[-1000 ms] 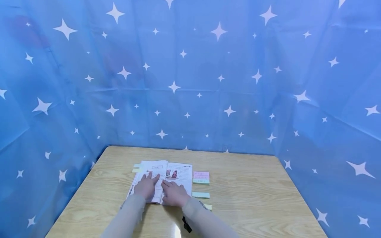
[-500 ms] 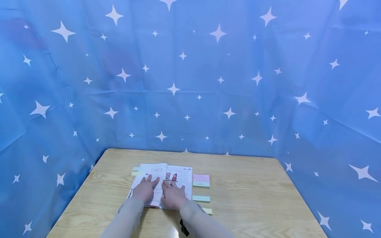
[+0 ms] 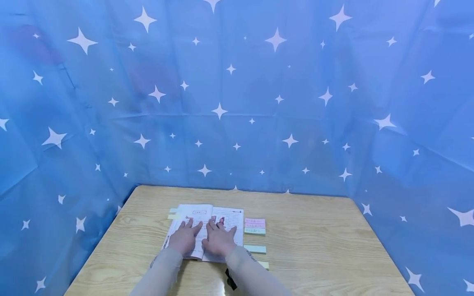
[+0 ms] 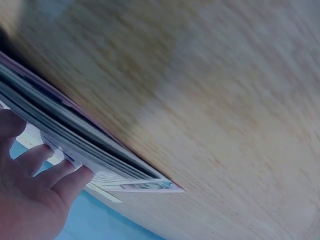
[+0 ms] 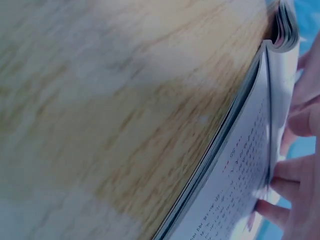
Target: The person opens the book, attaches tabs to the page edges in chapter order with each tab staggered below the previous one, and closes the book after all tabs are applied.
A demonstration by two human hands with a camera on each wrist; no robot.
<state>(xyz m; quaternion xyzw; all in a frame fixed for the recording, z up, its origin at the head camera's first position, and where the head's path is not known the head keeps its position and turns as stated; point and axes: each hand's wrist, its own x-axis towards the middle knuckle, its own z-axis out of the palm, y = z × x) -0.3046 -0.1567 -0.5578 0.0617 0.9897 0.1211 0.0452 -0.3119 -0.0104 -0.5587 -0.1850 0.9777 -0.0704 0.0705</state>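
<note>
An open book (image 3: 237,220) lies on the table, with printed text and a small coloured picture on the right page near the fold. My left hand (image 3: 184,238) rests on the left page, its fingers spread. Close to the fold, my right hand (image 3: 219,239) touches the right page with fingers extended, partly covering the picture. In the left wrist view, the fingers of the left hand (image 4: 35,200) lie on the page above the book's stacked edge (image 4: 100,135). The right wrist view has the right hand (image 5: 297,185) at the fold of the book (image 5: 240,165).
Pink and green sticky notes (image 3: 255,226) with handwriting lie just right of the book. Below them are a green strip (image 3: 255,249) and a yellow strip (image 3: 264,265). Pale tabs (image 3: 173,213) stick out at the book's left edge. A blue starry curtain (image 3: 237,102) surrounds the wooden table (image 3: 314,238).
My right hand has shifted slightly forward along the fold, its fingers now spread over part of the picture. The left hand stays on the left page. The head view has shifted slightly.
</note>
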